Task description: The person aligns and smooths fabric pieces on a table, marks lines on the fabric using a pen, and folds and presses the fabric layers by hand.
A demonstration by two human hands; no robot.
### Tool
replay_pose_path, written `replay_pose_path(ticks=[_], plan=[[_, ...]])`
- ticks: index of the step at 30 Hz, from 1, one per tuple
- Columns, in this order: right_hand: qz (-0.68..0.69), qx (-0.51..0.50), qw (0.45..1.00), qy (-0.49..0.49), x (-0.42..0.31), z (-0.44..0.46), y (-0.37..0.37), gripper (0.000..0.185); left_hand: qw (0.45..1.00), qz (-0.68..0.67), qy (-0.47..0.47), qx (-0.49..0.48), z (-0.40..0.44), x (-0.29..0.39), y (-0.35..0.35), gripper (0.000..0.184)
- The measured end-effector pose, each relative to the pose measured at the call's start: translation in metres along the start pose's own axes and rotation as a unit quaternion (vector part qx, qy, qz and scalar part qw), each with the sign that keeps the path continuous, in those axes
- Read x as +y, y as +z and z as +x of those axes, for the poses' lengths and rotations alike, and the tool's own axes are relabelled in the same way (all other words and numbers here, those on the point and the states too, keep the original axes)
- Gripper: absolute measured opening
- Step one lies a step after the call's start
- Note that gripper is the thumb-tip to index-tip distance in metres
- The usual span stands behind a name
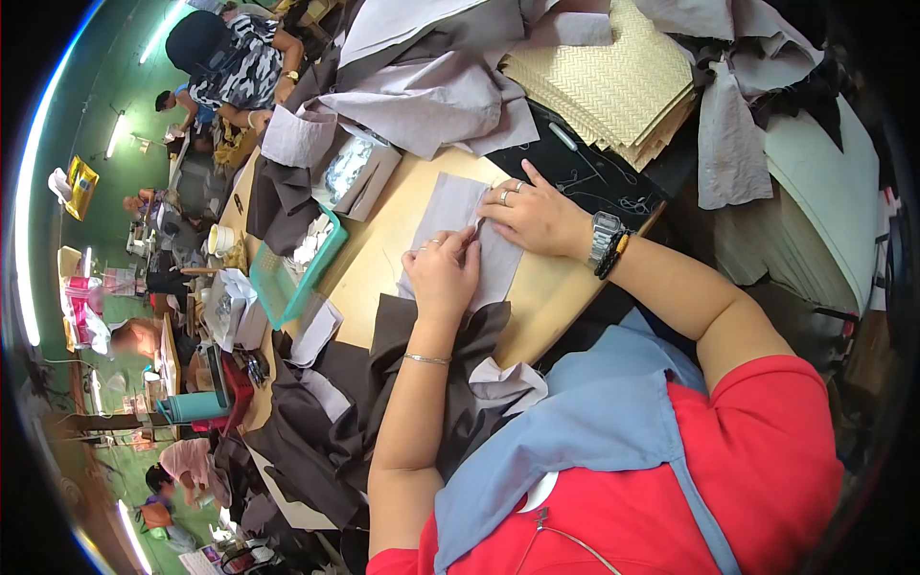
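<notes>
So the pale grey cloth piece point(431, 206) is lying flat on the bare wood of the table point(383, 244), closer to the edge by the wearer's body than to the opposite edge, where the green basket point(333, 240) sits. Left hand point(443, 273) has its thumb and fingertips bent together, pinching what looks like a small fold near the middle of the cloth. Right hand point(537, 213) comes over the piece's other side with most fingers curled down onto the fabric and one sticking out straight; can't tell if those are really gripping or just pressing. Handling-wise, I'd guess it's super light and limp, a thin woven thing that creases easily, like the wrinkled grey scraps point(422, 101) piled past it. Not fragile as such, but I'd expect cut edges to fray, and it may slide a bit on smooth wood. I'd take it right at the fold between thumb and fingertip, with the other palm flat to stop it skating. Watch the dark brown fabric point(335, 422) bunched over the near edge too, it looks softer and drapier, and could drag the piece's lower end.
</notes>
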State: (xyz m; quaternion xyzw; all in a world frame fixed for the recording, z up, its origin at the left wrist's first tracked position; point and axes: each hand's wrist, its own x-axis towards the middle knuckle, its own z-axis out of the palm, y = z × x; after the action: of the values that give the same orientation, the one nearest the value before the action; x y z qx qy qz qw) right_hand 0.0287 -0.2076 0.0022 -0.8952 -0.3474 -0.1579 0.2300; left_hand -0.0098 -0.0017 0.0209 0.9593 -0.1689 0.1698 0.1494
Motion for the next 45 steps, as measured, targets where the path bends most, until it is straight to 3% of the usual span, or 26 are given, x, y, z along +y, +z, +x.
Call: replay_pose_path(ticks=[5,8,14,20,23,26,32,45], plan=[[-0.007,-0.011,1.000,-0.008,0.002,0.001,-0.001,0.029,0.999,0.037,-0.007,-0.017,-0.008,0.001,-0.009,0.016],[-0.012,-0.044,0.999,0.000,0.000,0.002,-0.005,0.031,0.994,0.097,0.039,0.011,-0.014,0.001,-0.009,0.016],[-0.089,-0.066,0.993,-0.032,-0.001,0.005,-0.003,0.030,0.995,0.101,0.017,0.013,-0.028,0.006,-0.015,0.015],[-0.072,-0.124,0.989,-0.022,-0.015,0.001,-0.014,0.039,0.988,0.150,0.036,0.026,-0.040,0.009,-0.028,0.016],[-0.073,-0.093,0.992,-0.052,-0.010,-0.004,-0.007,0.042,0.983,0.175,0.033,0.033,-0.046,0.008,-0.030,0.015],[-0.090,-0.100,0.987,-0.087,-0.005,-0.004,-0.003,0.044,0.984,0.173,0.026,0.039,-0.053,0.005,-0.027,0.015],[-0.081,-0.143,0.986,-0.028,-0.021,0.000,-0.018,0.048,0.986,0.161,-0.006,0.035,-0.060,0.006,-0.027,0.016],[-0.114,-0.128,0.981,-0.095,-0.028,0.003,-0.010,0.045,0.988,0.148,-0.038,0.022,-0.066,0.008,-0.029,0.021]])
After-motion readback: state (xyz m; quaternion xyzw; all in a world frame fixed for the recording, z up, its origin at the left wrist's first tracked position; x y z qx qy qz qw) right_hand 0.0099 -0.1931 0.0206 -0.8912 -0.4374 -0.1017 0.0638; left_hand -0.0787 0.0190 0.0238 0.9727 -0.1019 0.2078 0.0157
